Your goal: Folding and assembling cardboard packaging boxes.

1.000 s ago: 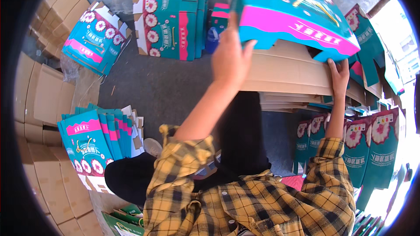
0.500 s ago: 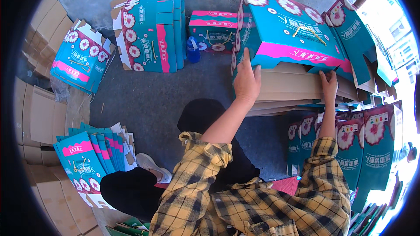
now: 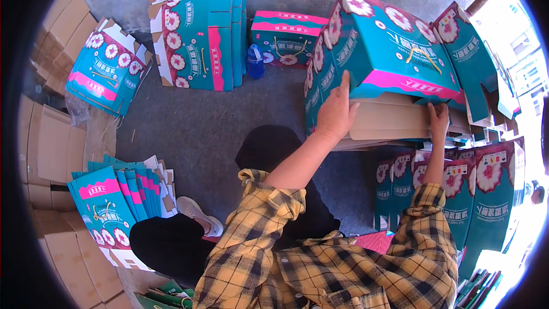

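Observation:
A teal gift carton (image 3: 394, 46) with a pink band, flower prints and a yellow cord handle lies tilted at the far right, partly opened out. My left hand (image 3: 337, 113) grips its near left corner, the index finger stretched up the side panel and the thumb by the lower edge. At the front edge, my right hand (image 3: 439, 121) pinches the carton near a teal flap, its fingertips partly hidden under it. Plain brown cardboard (image 3: 389, 117) shows between the two hands, below the pink band.
Stacks of flat teal cartons stand at the far left (image 3: 197, 40), left (image 3: 106, 68) and near left (image 3: 103, 194). A blue bottle (image 3: 255, 62) is beside a closed carton (image 3: 289, 37). More printed cartons (image 3: 492, 194) line the right; brown boxes (image 3: 68, 252) are piled at the left edge.
Both hands have shifted a little to the right and nearer with the carton. Its left side panel shows more now, and the view has moved slightly.

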`<state>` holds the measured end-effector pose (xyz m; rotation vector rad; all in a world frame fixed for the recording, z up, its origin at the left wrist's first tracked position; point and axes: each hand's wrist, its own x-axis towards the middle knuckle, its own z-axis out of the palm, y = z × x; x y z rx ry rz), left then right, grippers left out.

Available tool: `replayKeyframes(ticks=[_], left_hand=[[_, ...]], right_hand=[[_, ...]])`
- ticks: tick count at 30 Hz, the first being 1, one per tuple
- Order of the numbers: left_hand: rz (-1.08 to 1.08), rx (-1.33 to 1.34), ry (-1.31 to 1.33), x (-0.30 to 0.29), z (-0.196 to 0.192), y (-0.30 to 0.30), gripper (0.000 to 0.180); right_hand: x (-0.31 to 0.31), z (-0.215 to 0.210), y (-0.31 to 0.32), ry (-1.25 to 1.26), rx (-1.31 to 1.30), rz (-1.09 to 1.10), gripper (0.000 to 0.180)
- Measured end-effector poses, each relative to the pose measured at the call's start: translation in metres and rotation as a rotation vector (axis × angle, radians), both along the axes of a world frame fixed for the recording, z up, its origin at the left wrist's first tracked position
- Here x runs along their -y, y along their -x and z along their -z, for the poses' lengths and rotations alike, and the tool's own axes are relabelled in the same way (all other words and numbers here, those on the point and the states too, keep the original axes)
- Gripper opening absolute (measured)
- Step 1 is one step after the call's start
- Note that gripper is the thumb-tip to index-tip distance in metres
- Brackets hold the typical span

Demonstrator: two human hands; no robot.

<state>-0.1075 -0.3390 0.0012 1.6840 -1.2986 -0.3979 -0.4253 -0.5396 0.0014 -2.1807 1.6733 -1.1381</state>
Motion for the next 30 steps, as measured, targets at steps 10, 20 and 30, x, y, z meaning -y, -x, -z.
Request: replayKeyframes(ticks=[10,20,30], left_hand=[[-0.106,0.198,0.089,-0.011,-0.001,0.002,0.081],[0.529,-1.758,0.455,-0.182,-0.080,-0.089,0.096],[0.008,-1.402,0.374,-0.282,-0.079,-0.038,0.077]], right_hand=[[-0.011,-0.011,0.026,0.023,-0.408,0.191,0.036],[-0.156,-0.092,-0.131,0.218,0.303,-0.361,0.023],[-0.340,-0.088,-0.335,0.487,0.053,-1.634,0.042]])
